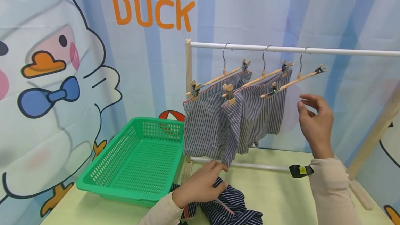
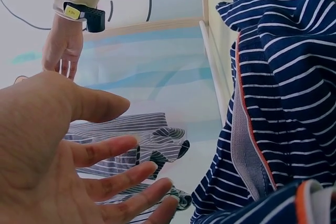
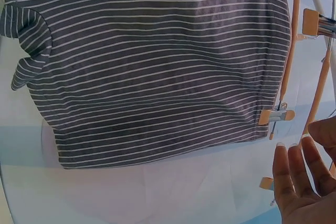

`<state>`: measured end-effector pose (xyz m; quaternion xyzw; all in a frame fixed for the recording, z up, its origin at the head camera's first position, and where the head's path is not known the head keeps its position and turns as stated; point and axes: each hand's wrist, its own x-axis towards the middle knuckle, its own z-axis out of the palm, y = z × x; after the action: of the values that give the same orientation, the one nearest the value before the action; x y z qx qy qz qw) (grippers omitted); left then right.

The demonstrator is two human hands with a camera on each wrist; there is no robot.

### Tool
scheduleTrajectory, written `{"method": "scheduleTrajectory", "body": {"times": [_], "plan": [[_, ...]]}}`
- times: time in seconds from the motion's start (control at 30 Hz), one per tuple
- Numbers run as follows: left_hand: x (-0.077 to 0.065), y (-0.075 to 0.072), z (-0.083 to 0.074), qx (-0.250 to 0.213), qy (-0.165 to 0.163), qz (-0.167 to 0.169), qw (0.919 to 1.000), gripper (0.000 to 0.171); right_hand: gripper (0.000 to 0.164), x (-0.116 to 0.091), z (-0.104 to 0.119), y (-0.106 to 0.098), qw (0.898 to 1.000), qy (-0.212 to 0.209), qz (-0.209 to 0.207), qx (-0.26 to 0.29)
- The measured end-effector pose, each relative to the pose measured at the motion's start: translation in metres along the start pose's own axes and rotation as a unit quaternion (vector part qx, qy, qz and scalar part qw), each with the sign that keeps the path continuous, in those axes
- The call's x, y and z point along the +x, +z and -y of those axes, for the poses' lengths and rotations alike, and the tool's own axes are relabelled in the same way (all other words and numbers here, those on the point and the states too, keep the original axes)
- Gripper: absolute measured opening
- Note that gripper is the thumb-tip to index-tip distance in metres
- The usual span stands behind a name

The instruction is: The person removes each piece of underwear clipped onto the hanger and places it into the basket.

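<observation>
My left hand [image 1: 203, 183] is over a crumpled navy garment with white stripes [image 1: 229, 204] on the table. In the left wrist view its fingers are spread, nothing in them, and the navy garment [image 2: 283, 77] lies apart from them. My right hand [image 1: 317, 121] is raised below the right end of a bare wooden clip hanger [image 1: 307, 76], holding nothing. In the right wrist view the right hand's fingers [image 3: 296, 171] are fairly straight. Two striped garments with reddish edges, one on the left [image 1: 206, 127] and one beside it [image 1: 259, 110], hang clipped to two other hangers.
A green plastic basket [image 1: 84, 180] stands at the left of the pale yellow table [image 1: 281, 197]. The hangers hook over a white rail [image 1: 353, 51] on wooden posts. A lower white bar [image 1: 250, 165] runs near the tabletop. Behind is a printed duck curtain [image 1: 150, 61].
</observation>
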<state>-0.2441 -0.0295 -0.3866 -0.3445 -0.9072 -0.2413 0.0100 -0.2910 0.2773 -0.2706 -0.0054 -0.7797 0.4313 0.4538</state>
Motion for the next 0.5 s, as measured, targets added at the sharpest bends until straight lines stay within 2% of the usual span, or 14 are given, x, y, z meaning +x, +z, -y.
{"method": "scheduleTrajectory", "body": {"times": [0.27,0.5], "plan": [[-0.001,0.0,0.0,-0.001,-0.003,0.03,0.9995,0.036,0.026,-0.014,-0.006,0.005,1.0,0.017,0.002,0.015],[-0.001,-0.001,0.001,0.003,-0.002,0.032,0.9995,0.035,0.025,-0.024,-0.008,0.008,0.998,0.047,0.016,0.045]]}}
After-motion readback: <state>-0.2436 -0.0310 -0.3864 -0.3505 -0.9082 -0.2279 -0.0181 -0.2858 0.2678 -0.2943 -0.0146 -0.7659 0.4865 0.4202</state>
